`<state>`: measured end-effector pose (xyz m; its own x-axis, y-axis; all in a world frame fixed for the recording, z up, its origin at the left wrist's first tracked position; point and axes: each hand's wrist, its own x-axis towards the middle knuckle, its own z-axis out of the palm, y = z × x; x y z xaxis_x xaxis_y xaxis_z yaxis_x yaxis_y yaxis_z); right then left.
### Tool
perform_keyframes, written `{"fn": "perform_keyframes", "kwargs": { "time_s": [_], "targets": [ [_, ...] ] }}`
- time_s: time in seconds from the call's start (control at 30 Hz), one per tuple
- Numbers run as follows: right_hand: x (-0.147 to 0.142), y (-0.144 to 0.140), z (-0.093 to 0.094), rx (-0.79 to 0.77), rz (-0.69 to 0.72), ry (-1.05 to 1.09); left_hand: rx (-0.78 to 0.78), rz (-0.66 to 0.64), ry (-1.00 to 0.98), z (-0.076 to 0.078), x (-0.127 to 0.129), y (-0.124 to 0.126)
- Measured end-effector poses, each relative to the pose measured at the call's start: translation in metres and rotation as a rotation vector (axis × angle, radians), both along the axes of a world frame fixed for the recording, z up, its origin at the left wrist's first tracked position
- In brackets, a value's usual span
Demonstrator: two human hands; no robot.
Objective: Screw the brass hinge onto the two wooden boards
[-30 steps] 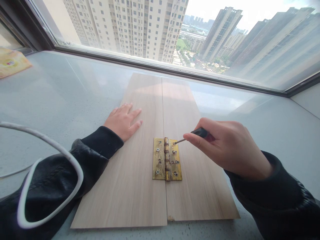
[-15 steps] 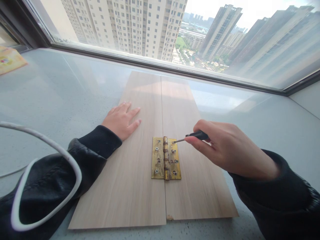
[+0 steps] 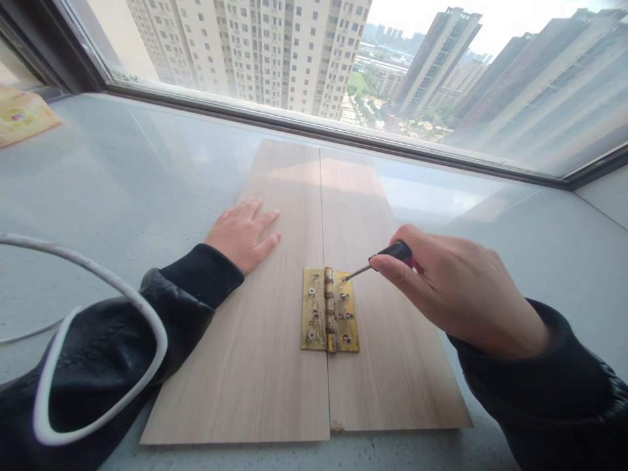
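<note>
Two light wooden boards lie side by side on a grey sill, the left board (image 3: 265, 340) and the right board (image 3: 387, 366). A brass hinge (image 3: 330, 318) with several screws spans their seam. My right hand (image 3: 456, 288) grips a black-handled screwdriver (image 3: 387, 255), whose tip rests on the top screw of the hinge's right leaf. My left hand (image 3: 243, 234) lies flat, fingers spread, on the left board beside the hinge.
A white cable (image 3: 98, 288) loops over my left sleeve. A yellow packet (image 3: 22, 118) lies at the far left of the grey sill (image 3: 122, 176). A large window (image 3: 343, 59) runs along the back, with tall buildings outside.
The screwdriver handle has tilted up a little while its tip stays on the top right screw. My left hand has stayed flat on the left board.
</note>
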<state>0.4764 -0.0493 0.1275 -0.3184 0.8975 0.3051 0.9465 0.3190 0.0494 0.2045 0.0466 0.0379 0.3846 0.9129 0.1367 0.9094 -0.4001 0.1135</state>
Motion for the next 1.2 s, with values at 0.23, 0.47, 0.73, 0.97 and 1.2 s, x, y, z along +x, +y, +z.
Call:
{"fn": "perform_keyframes", "kwargs": {
  "time_s": [0.23, 0.47, 0.73, 0.97, 1.2],
  "targets": [
    [0.000, -0.004, 0.002, -0.071, 0.138, 0.030, -0.002, 0.000, 0.002, 0.002, 0.000, 0.000],
    [0.009, -0.002, 0.009, -0.166, 0.325, 0.063, 0.003, 0.004, 0.003, 0.002, 0.001, -0.001],
    [0.017, 0.005, 0.006, -0.173, 0.340, 0.178, -0.003, 0.013, 0.002, 0.002, 0.001, -0.001],
    [0.011, 0.000, 0.005, -0.272, 0.357, 0.214, -0.002, 0.015, 0.003, 0.003, 0.002, -0.002],
    [0.011, 0.002, 0.004, -0.204, 0.374, 0.238, -0.017, 0.016, -0.004, 0.003, 0.003, -0.002]
  ]
}}
